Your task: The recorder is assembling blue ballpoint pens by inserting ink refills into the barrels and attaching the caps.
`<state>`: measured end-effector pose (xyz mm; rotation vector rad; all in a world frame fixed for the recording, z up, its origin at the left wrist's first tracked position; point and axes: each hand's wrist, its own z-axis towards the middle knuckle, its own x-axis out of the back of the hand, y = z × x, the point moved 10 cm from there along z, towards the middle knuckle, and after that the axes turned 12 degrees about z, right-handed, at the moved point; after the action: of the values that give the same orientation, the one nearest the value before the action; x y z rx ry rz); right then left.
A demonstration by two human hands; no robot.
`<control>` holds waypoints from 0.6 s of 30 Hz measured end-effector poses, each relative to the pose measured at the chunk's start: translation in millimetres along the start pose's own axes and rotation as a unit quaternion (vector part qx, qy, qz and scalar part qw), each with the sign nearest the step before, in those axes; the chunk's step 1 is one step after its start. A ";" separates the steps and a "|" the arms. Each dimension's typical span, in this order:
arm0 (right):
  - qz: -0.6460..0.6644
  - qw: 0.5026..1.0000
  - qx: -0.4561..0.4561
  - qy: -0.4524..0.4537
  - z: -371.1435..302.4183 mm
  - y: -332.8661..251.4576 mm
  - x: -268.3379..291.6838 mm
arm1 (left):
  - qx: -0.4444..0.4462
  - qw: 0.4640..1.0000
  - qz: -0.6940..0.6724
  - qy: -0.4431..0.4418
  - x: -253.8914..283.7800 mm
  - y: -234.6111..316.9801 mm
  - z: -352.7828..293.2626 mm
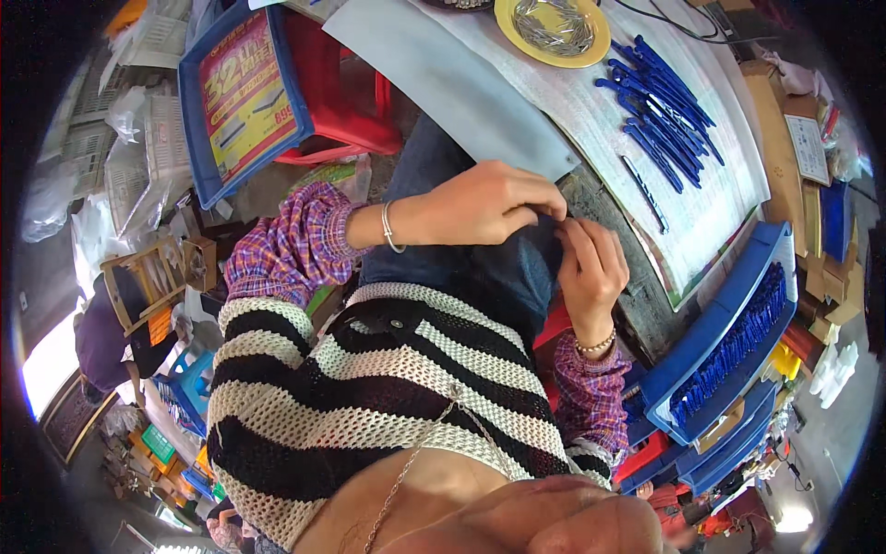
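My left hand [489, 203] and my right hand [593, 268] meet above my lap, beside the table's near edge. Both sets of fingers are bent and pinched together, with the tips almost touching. Whatever lies between them is hidden or too small to name. Closest on the table is a single slim dark-blue plastic piece [645, 194], lying apart. Beyond it spreads a loose pile of similar long blue pieces [660, 111]. A yellow plate [506, 39] at the far side bears many thin silvery metal pieces [554, 28].
A grey sheet [452, 83] overhangs the table's left part; white sheeting [591, 120] covers the rest. At right stands a blue crate [660, 379] full of blue pieces. A red stool [355, 111] and a blue tray [196, 120] with a printed sheet are at left.
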<state>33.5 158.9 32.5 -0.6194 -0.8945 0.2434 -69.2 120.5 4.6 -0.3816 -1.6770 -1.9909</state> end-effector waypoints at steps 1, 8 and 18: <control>-0.001 1.000 0.003 0.001 0.8 -0.6 0.8 | -0.002 1.000 0.002 0.002 2.8 -1.9 0.5; 0.052 0.998 0.007 0.022 6.5 -5.5 6.7 | 0.108 0.960 -0.233 -0.109 -18.4 -32.3 -10.9; 0.225 0.955 -0.192 0.003 4.1 13.8 -4.4 | 0.059 0.953 -0.289 -0.060 -4.3 -21.2 -10.9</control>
<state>28.3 169.6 23.3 -1.1879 -0.7913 0.4818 -76.0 113.0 -17.4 0.0504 -2.1583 -2.2810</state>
